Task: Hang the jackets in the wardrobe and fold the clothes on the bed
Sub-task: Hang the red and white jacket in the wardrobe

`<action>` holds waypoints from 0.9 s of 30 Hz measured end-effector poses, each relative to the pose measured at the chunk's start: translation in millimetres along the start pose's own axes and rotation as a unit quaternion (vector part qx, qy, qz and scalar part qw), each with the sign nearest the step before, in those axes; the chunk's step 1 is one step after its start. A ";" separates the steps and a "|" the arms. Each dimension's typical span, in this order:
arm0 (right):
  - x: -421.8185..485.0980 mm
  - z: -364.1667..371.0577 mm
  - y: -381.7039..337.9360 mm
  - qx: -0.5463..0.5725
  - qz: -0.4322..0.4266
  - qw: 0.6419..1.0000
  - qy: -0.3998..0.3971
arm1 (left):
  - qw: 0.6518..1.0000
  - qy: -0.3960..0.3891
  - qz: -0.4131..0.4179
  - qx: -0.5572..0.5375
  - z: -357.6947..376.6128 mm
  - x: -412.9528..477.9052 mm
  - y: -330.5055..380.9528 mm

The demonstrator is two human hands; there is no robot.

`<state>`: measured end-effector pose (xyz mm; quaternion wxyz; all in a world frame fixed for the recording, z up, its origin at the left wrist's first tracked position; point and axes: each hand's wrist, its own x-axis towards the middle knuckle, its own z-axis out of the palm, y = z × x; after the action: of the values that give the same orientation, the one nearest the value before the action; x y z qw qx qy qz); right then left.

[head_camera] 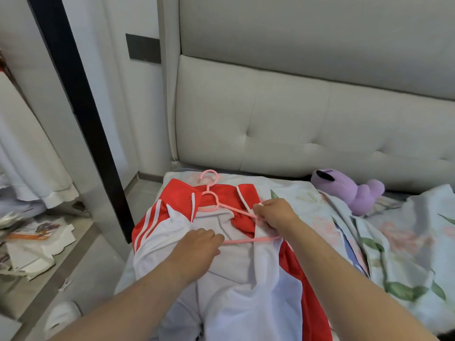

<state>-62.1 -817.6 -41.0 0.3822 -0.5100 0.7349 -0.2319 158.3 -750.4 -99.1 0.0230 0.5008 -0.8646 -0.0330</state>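
A red and white track jacket (pixel 241 279) lies open, collar toward the headboard, on the bed (pixel 406 254). A pink plastic hanger (pixel 216 205) sits inside it, hook poking past the collar. My left hand (pixel 197 244) grips the hanger's bottom bar over the jacket's white lining. My right hand (pixel 273 212) pinches the jacket's right front edge by the zipper, where the hanger's right arm runs under the cloth.
A purple plush toy (pixel 349 190) lies against the padded headboard (pixel 320 124). Floral bedding with folded cloth (pixel 357 242) fills the right. Left of the bed are a dark wardrobe frame (pixel 81 114), scattered papers (pixel 32 244) and a white slipper (pixel 61 316) on the floor.
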 end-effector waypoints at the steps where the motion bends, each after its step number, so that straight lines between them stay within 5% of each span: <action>1: 0.8 -5.3 1.5 0.004 -0.004 1.000 0.004 | 1.000 -0.008 -0.009 -0.003 0.2 1.2 -1.7; 10: 9.5 -75.6 6.5 0.279 0.076 0.957 -0.034 | 0.997 0.021 -0.016 -0.078 -10.9 18.0 -18.0; 15: 3.4 -88.8 -3.6 0.340 0.100 0.924 -0.144 | 0.999 -0.003 -0.016 -0.049 -11.2 21.1 -15.6; 20: -9.0 -85.3 -16.2 0.392 0.126 0.907 -0.092 | 0.995 -0.076 0.010 -0.065 -1.3 9.2 -18.0; 24: -31.6 -36.3 -32.9 0.320 0.035 0.942 -0.092 | 0.993 -0.048 -0.006 -0.110 -3.9 9.4 -19.9; 27: -42.1 3.3 -34.9 0.109 -0.067 0.990 -0.056 | 0.996 -0.045 0.025 -0.077 -13.7 7.2 -16.0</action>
<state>-31.6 -791.4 -3.7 0.4597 -0.5257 0.6468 -0.3065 169.5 -765.1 -86.6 0.0238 0.4741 -0.8717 -0.1216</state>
